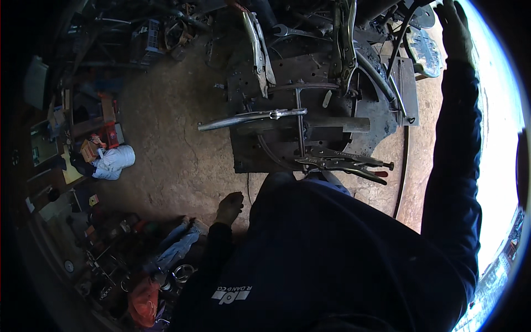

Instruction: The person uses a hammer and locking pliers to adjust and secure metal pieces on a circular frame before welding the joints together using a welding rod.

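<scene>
My left hand hangs low beside my body, its fingers curled in and nothing visible in them. My right arm stretches far forward, and the right hand is at the upper right rim; its fingertips run to the picture's edge beside a dark bent rod, so their grip is hidden. In front of me is a dark steel plate with holes. A curved metal rod frame and a flat steel bar lie on it. Several locking pliers clamp there: one at the left, one nearest me, two at the far side.
Beyond the plate lie an open-end wrench and metal tubes. A worn blue-and-white seat stands at the right. A dark cable runs along the floor. At the left a person in a light jacket crouches by red boxes; blue jeans show lower down.
</scene>
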{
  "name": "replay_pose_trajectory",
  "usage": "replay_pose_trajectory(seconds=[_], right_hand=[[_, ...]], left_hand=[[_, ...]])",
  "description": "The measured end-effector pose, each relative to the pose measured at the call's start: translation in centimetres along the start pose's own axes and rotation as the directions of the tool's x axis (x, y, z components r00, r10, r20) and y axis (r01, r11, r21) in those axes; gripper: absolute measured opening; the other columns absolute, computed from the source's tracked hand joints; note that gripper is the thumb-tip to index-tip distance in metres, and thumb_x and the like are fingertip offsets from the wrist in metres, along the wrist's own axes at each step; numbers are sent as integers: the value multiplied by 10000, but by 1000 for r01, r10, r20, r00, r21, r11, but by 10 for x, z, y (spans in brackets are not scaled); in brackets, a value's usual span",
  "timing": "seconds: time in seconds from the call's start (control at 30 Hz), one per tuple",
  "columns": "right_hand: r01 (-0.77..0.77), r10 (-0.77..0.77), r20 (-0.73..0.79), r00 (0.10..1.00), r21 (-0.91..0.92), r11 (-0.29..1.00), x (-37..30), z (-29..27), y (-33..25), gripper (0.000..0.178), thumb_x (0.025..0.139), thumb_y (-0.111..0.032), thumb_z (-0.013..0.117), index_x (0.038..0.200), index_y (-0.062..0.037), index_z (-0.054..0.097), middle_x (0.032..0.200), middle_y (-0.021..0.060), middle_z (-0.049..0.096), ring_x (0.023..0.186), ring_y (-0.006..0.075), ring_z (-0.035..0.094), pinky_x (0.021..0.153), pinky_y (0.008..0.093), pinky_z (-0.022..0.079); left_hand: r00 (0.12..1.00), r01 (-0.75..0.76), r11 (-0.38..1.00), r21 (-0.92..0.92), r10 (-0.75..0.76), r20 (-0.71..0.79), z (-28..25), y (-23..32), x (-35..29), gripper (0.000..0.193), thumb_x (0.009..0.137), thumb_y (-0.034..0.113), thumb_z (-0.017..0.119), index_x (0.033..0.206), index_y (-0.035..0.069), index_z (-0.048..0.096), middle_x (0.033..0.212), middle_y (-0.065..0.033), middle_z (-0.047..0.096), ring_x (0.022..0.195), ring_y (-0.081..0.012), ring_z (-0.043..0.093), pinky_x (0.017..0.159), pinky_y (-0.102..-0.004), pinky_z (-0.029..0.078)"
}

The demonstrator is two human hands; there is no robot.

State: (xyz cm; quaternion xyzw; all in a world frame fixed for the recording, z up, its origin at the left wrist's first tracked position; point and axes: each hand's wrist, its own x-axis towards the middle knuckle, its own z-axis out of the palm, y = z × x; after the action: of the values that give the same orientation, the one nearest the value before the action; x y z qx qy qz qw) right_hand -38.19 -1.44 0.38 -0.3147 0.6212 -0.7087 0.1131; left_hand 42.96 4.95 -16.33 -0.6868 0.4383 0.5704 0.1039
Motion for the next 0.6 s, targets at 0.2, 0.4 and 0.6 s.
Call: replay_pose_trajectory(seconds=[0.2, 0.4, 0.6], right_hand=[[-218, 207, 77, 975, 186, 958, -20, 73, -83, 487, 1079, -444, 544, 1400, -79, 574, 1033, 33, 638, 812, 151, 595, 723, 289, 502], [-124, 94, 167, 982, 179, 976, -14, 67, -58, 425, 1079, -405, 539, 1354, -87, 605, 1040, 30, 673, 849, 155, 625, 756, 299, 514], [206, -194, 69, 978, -242, 948, 48, 16, -58, 331, 1080, -321, 532, 1296, -98, 647, 1098, 33, 738, 951, 164, 699, 861, 324, 546]], left_hand=[[997, 64, 991, -117, -70, -45, 1, -28, -7, 499, 989, 398, 648, 1338, 41, 645, 1159, -91, 712, 917, -195, 708, 743, -346, 582], [993, -40, 990, -132, 25, -117, 0, -33, -6, 433, 1017, 361, 629, 1300, 35, 659, 1079, -68, 696, 869, -194, 705, 725, -343, 574], [688, -457, 832, 314, 555, -468, -70, 104, -2, 315, 1024, 267, 604, 1194, 30, 722, 984, -146, 742, 874, -280, 714, 837, -363, 556]])
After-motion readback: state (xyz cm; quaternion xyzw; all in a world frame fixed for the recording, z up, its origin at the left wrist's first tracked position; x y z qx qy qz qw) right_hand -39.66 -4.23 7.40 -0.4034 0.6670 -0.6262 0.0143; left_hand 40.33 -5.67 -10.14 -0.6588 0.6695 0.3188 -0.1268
